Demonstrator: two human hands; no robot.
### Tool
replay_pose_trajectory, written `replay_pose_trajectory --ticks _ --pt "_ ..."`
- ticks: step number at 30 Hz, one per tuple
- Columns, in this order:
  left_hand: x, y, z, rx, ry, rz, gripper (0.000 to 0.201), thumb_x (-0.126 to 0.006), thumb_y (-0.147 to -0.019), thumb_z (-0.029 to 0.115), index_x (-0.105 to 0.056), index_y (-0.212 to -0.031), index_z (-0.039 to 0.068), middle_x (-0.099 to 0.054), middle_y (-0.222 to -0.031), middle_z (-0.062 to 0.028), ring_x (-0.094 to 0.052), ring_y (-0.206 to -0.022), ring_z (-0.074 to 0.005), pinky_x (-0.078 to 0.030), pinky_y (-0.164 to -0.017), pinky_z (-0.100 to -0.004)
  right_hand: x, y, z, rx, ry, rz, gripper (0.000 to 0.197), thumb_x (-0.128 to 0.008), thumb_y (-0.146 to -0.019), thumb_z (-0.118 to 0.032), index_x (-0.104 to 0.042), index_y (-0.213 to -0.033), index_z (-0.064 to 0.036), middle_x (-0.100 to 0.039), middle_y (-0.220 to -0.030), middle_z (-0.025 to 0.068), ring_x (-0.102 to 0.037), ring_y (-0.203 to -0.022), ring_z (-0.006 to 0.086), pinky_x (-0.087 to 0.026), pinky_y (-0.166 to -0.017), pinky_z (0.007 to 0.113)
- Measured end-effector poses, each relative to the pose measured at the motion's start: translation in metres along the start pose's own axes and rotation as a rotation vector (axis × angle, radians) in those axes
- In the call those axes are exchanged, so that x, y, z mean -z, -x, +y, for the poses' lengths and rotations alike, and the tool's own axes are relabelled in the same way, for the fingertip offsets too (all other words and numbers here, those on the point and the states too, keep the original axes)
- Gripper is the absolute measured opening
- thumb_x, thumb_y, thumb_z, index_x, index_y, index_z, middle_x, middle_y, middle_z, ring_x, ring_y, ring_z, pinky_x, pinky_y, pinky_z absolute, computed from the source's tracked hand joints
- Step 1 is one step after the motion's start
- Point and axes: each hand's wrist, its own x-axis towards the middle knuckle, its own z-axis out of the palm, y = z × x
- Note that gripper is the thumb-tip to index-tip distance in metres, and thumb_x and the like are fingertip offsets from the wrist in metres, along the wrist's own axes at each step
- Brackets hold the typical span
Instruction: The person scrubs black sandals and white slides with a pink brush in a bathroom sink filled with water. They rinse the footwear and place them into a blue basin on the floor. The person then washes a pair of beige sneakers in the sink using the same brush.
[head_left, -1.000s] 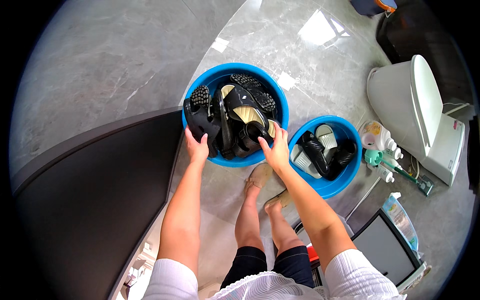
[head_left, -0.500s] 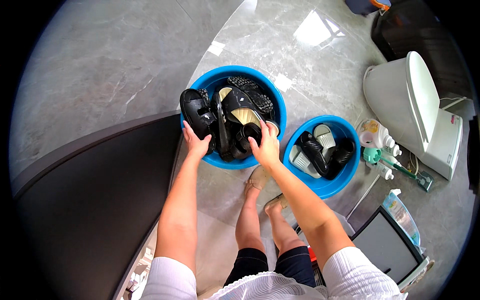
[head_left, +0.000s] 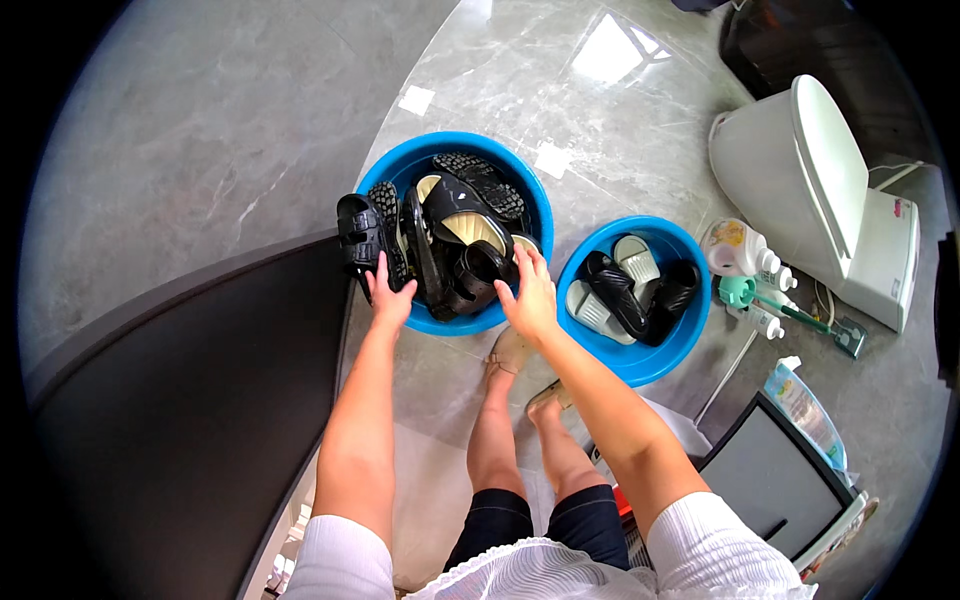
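Observation:
A large round blue basin (head_left: 548,205) holds several black sandals. My left hand (head_left: 390,298) is at its left side, thumb and fingers closed round the lower end of a black strapped sandal (head_left: 360,232). That sandal is tilted and juts out over the left rim. My right hand (head_left: 530,305) reaches over the basin's near right rim with thumb and fingers apart. Close to its fingers is another black sandal (head_left: 480,272), tipped up. A black sandal with a cream insole (head_left: 465,210) lies in the middle, and a patterned sole (head_left: 485,180) faces up behind it.
A smaller blue basin (head_left: 632,375) on the right holds black and pale slippers. Beyond it are white bottles (head_left: 735,248), a green-handled brush (head_left: 800,312) and a toilet (head_left: 780,160). A dark panel (head_left: 190,420) borders the left, and a grey-topped bin (head_left: 775,480) stands at lower right.
The strapped sandal at my left hand has shifted left and turned, now farther out over the rim. My right hand stays near the right rim. The whole view has shifted slightly.

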Motion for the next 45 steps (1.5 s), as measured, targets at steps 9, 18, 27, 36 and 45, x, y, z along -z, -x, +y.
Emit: replay_pose_trajectory --ticks 9,18,27,36,45 --pt "0.005 -0.004 0.008 -0.012 0.716 -0.121 0.070 -0.058 -0.086 -0.009 -0.032 -0.149 0.007 -0.040 -0.147 -0.0164 -0.046 -0.129 -0.0233 -0.037 -0.106 -0.0320 -0.006 -0.002 0.000 0.027 0.032 0.034 0.070 -0.071 -0.081 -0.020 -0.039 -0.142 -0.0076 -0.039 -0.142 0.0215 -0.045 -0.126 0.0409 -0.042 -0.102 0.045" --pt "-0.001 0.040 0.020 0.176 0.234 -0.280 0.058 -0.064 -0.086 0.003 -0.049 -0.140 0.019 -0.051 -0.129 -0.0123 -0.054 -0.114 -0.0193 -0.046 -0.094 -0.0307 0.003 0.002 -0.003 -0.011 -0.008 0.057 0.071 -0.071 -0.079 -0.023 -0.040 -0.141 -0.0089 -0.039 -0.142 0.0230 -0.044 -0.126 0.0416 -0.041 -0.100 0.048" --pt "-0.107 0.144 0.108 -0.648 -0.043 -0.278 0.033 -0.060 -0.078 -0.002 -0.061 -0.110 0.006 -0.058 -0.101 -0.0128 -0.060 -0.089 -0.0278 -0.050 -0.080 -0.0371 0.040 0.049 0.102 -0.313 -0.149 0.153 0.064 -0.066 -0.085 -0.024 -0.041 -0.141 -0.0050 -0.043 -0.141 0.0225 -0.042 -0.130 0.0391 -0.035 -0.108 0.042" --pt "-0.334 0.166 0.025 0.075 -0.123 -0.891 0.056 -0.067 -0.090 0.026 -0.047 -0.137 0.004 -0.058 -0.129 -0.0131 -0.057 -0.112 -0.0229 -0.047 -0.094 -0.0351 0.097 0.096 0.307 -0.646 -0.040 0.321 0.079 -0.077 -0.076 -0.020 -0.038 -0.143 -0.0019 -0.046 -0.137 0.0236 -0.046 -0.127 0.0373 -0.036 -0.108 0.039" --pt "-0.470 0.172 0.022 0.816 0.301 -0.769 0.064 -0.073 -0.084 0.043 -0.047 -0.130 0.006 -0.055 -0.119 -0.0094 -0.055 -0.111 -0.0237 -0.048 -0.093 -0.0416 0.124 0.068 0.433 -0.782 -0.174 0.361 0.093 -0.078 -0.075 -0.022 -0.026 -0.148 -0.0014 -0.049 -0.136 0.0223 -0.050 -0.124 0.0344 -0.040 -0.105 0.037"
